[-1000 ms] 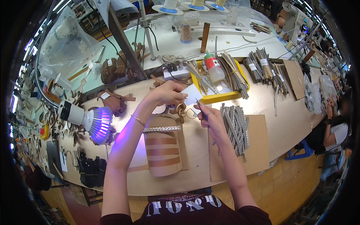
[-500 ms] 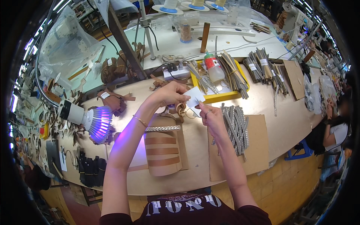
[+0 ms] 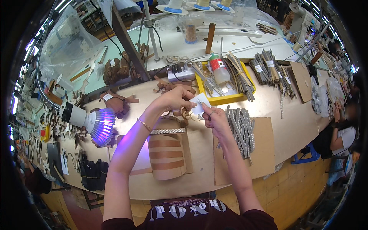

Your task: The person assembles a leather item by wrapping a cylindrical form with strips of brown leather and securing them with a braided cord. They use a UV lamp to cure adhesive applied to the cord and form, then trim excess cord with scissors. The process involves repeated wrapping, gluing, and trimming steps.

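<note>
Above the bench's middle, my left hand (image 3: 179, 99) pinches a small piece of white paper (image 3: 198, 107) between thumb and fingers. From the right, my right hand (image 3: 216, 119) is closed on what look like small scissors (image 3: 199, 102), their dark pointed tips at the paper; the fingers hide most of them. Just below the hands lies a curved tan form (image 3: 165, 144) with brown leather bands across it and a silver braided strip (image 3: 167, 131) along its top. Curled tan strips (image 3: 185, 113) sit beneath the paper.
Grey braided strips (image 3: 240, 132) lie on cardboard (image 3: 264, 145) at right. Behind stands a yellow tray (image 3: 230, 99) holding a glue bottle (image 3: 219, 71) and strip bundles. A lit purple lamp (image 3: 101, 126) hangs close to my left forearm. Brown leather bundles (image 3: 117, 105) lie at left.
My left hand has moved slightly, and the paper sits at a different angle. The dark tips now show more clearly across it. My right hand has barely moved.
</note>
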`<state>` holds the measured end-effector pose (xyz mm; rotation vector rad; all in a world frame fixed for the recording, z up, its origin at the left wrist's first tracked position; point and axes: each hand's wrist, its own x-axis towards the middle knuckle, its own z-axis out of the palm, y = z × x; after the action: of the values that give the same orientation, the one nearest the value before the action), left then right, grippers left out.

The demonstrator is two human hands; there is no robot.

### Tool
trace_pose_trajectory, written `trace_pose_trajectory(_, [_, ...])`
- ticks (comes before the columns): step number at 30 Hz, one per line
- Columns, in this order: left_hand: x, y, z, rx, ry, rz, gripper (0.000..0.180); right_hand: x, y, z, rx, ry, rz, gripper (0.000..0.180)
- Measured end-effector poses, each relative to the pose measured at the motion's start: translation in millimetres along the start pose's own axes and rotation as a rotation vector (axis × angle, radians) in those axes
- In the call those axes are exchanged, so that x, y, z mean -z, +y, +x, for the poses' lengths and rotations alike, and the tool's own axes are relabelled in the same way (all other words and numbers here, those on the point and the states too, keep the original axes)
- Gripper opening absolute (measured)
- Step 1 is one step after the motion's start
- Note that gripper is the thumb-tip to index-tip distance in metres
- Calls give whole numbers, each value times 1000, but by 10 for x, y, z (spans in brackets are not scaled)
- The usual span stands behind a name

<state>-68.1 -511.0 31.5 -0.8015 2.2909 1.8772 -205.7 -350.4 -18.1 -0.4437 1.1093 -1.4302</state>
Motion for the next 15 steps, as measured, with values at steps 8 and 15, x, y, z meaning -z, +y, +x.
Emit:
trace_pose_trajectory(8, [-28, 34, 2, -30, -7, 82, 41, -32, -23, 32, -91, 54, 48, 33])
trace_pose_trajectory(15, [-59, 23, 62, 74, 53, -135, 95, 48, 91, 169, -9, 47, 2, 30])
